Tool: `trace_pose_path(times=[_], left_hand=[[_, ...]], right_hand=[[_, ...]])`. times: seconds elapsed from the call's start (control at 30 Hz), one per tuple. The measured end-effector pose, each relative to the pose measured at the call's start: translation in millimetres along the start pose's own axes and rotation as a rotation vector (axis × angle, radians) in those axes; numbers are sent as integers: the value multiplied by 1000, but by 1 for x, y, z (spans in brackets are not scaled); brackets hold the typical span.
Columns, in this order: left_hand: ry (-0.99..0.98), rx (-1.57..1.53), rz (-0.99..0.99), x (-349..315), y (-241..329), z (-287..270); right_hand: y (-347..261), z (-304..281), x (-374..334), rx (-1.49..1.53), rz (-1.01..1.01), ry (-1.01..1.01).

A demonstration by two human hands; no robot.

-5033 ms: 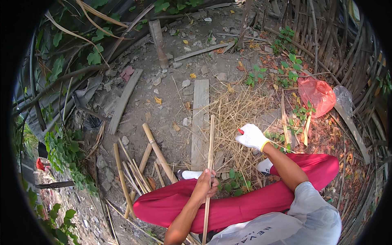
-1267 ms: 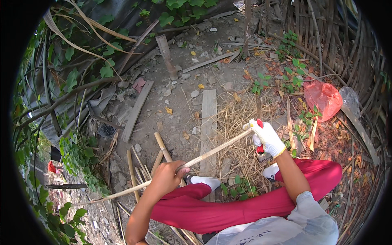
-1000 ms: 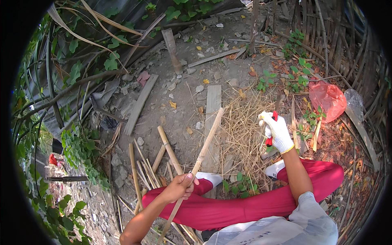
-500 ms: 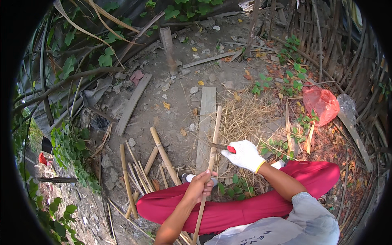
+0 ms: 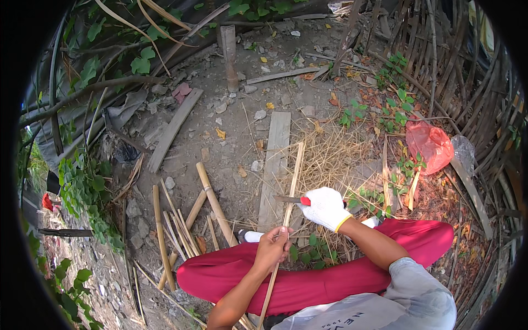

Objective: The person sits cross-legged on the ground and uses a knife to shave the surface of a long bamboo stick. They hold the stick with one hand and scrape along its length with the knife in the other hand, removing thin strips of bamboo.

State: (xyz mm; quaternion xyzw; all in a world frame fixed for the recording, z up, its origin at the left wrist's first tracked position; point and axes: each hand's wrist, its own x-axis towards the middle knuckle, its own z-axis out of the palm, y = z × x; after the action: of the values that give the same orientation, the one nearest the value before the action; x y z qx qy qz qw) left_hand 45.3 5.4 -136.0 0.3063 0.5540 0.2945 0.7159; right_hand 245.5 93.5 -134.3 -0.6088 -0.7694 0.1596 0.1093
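My left hand (image 5: 271,247), bare, is closed around a long pale bamboo strip (image 5: 296,170) in front of my lap. The strip slants up and away, its lower end running down past my left forearm. A knife (image 5: 286,199) with a red handle is gripped in my right hand (image 5: 324,209), which wears a white glove with a yellow cuff. Its blade lies across the strip, a little above my left fingers, with the tip sticking out to the left. Whether the edge bites into the bamboo cannot be made out.
Several bamboo poles and split strips (image 5: 215,203) lie at my left knee. Beyond the strip rests a flat grey board (image 5: 276,143), beside a heap of pale shavings (image 5: 324,159). A red plastic bag (image 5: 429,146) is at the right, near a stick fence (image 5: 456,71).
The knife blade now reaches farther left past the bamboo strip. The strip has tilted and turned slightly, its upper end shifting right. Both hands keep their hold.
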Motion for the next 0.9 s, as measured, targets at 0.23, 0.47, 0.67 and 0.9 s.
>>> trace_pose_path(times=[0.23, 0.47, 0.67, 0.9], left_hand=[[227, 147, 270, 14, -29, 4], [158, 36, 139, 8, -26, 10], [184, 169, 172, 16, -39, 4], [164, 117, 115, 16, -31, 0]], right_hand=[[-15, -3, 10, -70, 35, -66], [-9, 8, 13, -64, 51, -166], [3, 37, 20, -64, 27, -140], [22, 52, 54, -54, 138, 1]])
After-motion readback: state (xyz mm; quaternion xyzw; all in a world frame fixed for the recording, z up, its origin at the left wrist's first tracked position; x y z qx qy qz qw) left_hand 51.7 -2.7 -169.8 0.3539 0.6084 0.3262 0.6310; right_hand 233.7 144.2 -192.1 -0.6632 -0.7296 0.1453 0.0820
